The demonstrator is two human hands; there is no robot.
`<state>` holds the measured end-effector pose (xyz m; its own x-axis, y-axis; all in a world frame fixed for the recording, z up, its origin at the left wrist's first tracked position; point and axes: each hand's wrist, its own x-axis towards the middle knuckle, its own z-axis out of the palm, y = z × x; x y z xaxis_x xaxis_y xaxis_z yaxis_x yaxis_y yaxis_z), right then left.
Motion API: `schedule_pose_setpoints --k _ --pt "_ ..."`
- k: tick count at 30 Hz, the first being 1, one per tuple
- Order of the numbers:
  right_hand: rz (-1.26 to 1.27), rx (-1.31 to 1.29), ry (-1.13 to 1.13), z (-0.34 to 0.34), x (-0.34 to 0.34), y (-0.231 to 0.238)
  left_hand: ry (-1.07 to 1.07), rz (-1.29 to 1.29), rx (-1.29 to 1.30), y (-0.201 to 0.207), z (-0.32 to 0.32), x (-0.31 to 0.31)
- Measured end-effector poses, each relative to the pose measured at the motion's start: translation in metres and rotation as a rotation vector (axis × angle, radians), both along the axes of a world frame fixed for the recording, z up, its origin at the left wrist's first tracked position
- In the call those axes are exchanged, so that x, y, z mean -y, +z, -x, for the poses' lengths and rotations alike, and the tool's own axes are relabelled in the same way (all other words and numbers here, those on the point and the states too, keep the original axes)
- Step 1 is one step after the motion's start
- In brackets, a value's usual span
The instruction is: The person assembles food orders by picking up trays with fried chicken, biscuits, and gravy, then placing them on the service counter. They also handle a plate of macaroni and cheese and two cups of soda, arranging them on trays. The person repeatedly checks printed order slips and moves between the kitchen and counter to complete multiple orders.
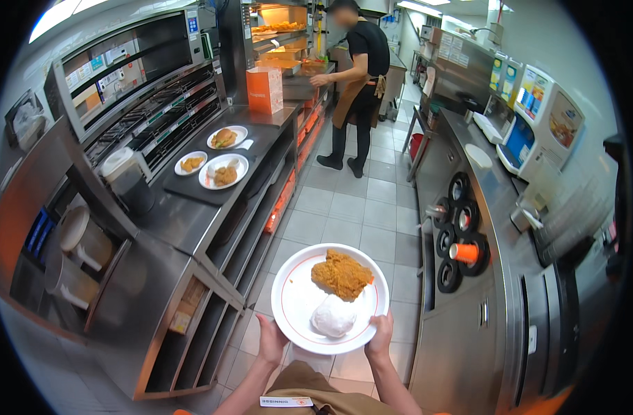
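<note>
White china with a thin red rim line: the plate (299, 304) is carried level in front of the body, one hand at each side of its near edge, which keeps the food from sliding. The left hand (270, 344) is closed on the rim, thumb lying over the top, the other fingers hidden beneath. The right hand (381, 337) grips the same way at the opposite side, thumb over the edge. Just beyond the right fingers sits a wrapped white mound (333, 317), and further out from both hands a breaded fried piece (342, 274), so the weight lies toward the middle and far part of the plate.

Below the plate is a pale tiled floor (358, 207), an aisle between two steel runs. Out past the left fingers, a steel counter (185, 221) carries a dark tray (212, 194) with three small plates of fried food (223, 171) and an orange paper bag (264, 90). Out past the right fingers, a steel cabinet (462, 346) has round cup holders, one holding an orange cup (464, 252), and drink dispensers (538, 117) stand behind. Far up the aisle a person in black with a brown apron (361, 69) works at a heated rack.
</note>
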<state>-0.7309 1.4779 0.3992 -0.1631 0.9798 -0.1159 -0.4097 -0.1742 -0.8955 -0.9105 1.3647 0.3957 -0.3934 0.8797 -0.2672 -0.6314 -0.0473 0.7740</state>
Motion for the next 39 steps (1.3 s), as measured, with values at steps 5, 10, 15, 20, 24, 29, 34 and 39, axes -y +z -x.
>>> schedule_pose_setpoints --k 5,10,15,20,24,29,34,39 --pt "0.009 0.006 0.004 0.089 -0.160 0.019 0.200 0.212 -0.471 -0.009 0.112 -0.095" --pt "-0.018 -0.063 0.002 0.180 -0.322 0.016 0.348 0.467 -0.672 -0.035 0.199 -0.211" --pt "-0.062 -0.014 0.016 0.259 -0.489 0.018 0.339 0.278 -0.886 -0.004 0.261 -0.386" --pt "-0.155 -0.020 0.006 0.344 -0.651 -0.003 0.349 0.067 -0.933 0.018 0.332 -0.569" --pt "-0.230 0.036 0.041 0.411 -0.784 -0.027 0.559 0.182 -0.952 -0.006 0.393 -0.670" --pt "-0.191 -0.041 0.109 0.510 -0.932 -0.030 0.645 0.486 -0.856 -0.030 0.430 -0.740" --pt "-0.175 -0.087 0.181 0.608 -1.037 -0.042 0.636 0.557 -0.813 -0.040 0.457 -0.786" --pt "-0.181 -0.131 0.170 0.690 -1.123 -0.059 0.494 0.358 -0.800 -0.031 0.517 -0.892"
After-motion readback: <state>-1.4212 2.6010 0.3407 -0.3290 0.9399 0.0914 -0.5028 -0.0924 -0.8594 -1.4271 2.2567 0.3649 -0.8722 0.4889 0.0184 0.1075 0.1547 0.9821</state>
